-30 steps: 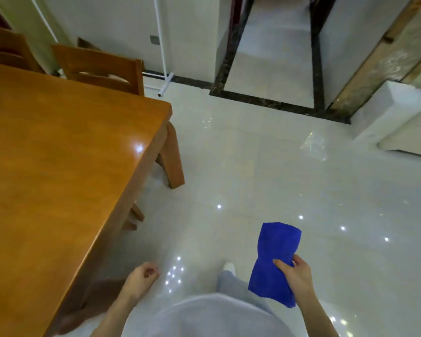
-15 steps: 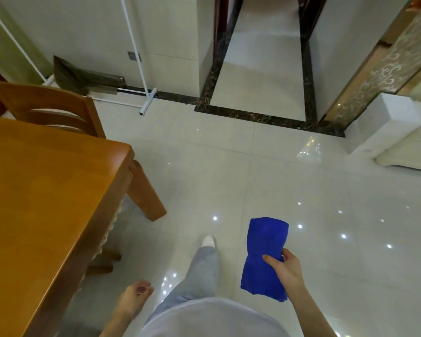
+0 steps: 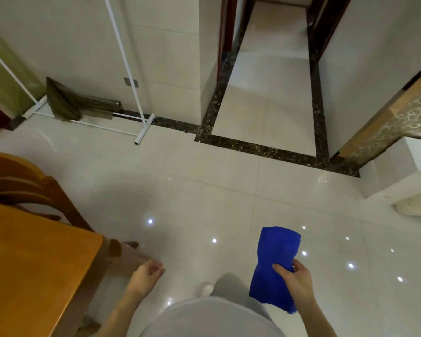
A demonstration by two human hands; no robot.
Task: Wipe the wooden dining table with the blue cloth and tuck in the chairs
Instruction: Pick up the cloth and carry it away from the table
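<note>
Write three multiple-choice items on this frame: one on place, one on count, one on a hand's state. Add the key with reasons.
1. Where does the wooden table lie in the view?
A) lower left
B) upper right
C) centre

2. How many chairs show?
A) none
B) one
C) three

3. What does the right hand do?
A) hangs empty
B) presses on the table
C) grips the blue cloth

Key:
1 A: the table's corner fills the lower left of the picture.
2 B: a single chair back stands just beyond the table's far edge.
3 C: the thumb and fingers curl round the cloth, which hangs over the floor.
</note>
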